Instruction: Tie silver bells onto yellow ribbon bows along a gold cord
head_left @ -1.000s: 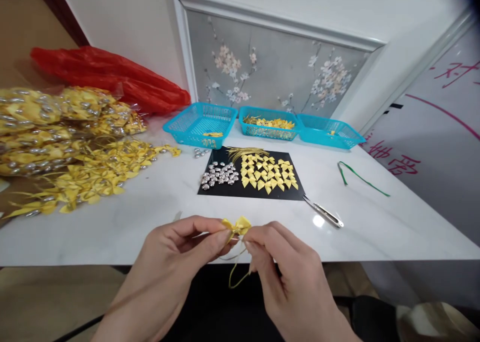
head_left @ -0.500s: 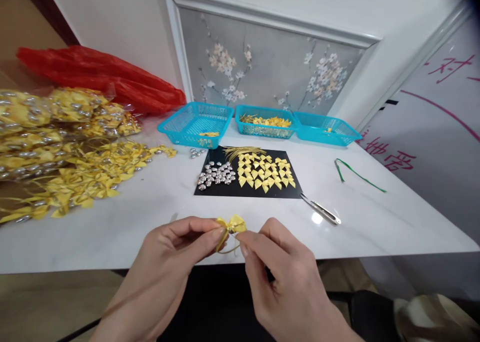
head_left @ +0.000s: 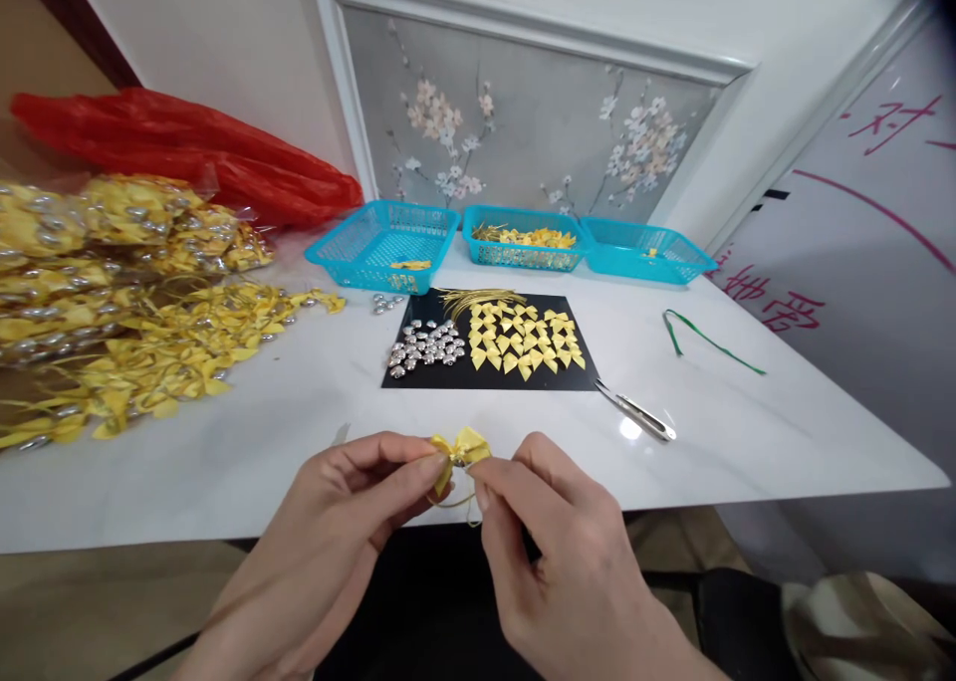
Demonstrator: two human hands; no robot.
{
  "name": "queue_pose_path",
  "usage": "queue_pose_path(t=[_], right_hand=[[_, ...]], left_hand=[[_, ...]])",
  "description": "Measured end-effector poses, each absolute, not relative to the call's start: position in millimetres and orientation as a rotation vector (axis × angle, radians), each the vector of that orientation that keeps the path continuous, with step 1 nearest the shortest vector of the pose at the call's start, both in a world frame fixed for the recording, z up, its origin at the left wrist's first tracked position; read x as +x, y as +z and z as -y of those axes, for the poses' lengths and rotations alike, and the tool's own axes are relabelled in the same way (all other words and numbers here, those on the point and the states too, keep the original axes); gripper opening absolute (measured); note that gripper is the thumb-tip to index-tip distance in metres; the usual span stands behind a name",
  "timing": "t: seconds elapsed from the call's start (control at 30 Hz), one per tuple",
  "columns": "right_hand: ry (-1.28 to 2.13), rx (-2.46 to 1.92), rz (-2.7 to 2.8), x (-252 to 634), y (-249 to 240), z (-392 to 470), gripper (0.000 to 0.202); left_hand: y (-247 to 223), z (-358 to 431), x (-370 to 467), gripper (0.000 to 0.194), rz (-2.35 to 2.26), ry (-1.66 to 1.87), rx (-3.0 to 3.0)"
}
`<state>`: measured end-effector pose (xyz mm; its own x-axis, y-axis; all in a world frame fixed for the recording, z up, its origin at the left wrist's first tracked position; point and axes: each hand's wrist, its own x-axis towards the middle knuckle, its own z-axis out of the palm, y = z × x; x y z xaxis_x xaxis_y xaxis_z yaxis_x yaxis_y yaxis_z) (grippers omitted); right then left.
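Near the table's front edge, my left hand (head_left: 358, 507) pinches a yellow ribbon bow (head_left: 469, 446) between thumb and fingers. Close on its right, my right hand (head_left: 557, 532) has thumb and forefinger pressed together on a thin gold cord (head_left: 452, 504) that loops below the bow. The exact grip point on the cord is partly hidden by the fingertips. Beyond the hands lies a black mat (head_left: 489, 377). It carries rows of yellow bows (head_left: 525, 342), silver beads (head_left: 425, 347) and a bundle of gold cords (head_left: 482, 303).
Small scissors-like snips (head_left: 638, 412) lie right of the mat, a green tie (head_left: 713, 340) beyond them. Blue baskets (head_left: 321, 253) line the wall. Finished-looking bow-and-bead strands (head_left: 179, 347) heap at left, by bagged ones (head_left: 141, 218) and a red mesh bag (head_left: 186, 153).
The view has shifted slightly. Both hands keep their pinch on the bow and cord; the bow is turned a little, and the right fingertips have moved slightly.
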<state>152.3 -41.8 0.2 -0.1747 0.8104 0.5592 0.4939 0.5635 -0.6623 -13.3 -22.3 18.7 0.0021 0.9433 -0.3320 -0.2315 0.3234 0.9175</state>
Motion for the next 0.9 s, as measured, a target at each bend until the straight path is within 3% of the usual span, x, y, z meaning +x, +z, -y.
queue_pose_path(t=[0.9], right_hand=[[0.418, -1.010, 1.780, 149, -11, 34, 0.025]], left_hand=[[19, 20, -15, 0.014, -0.991, 1.044, 0.671]])
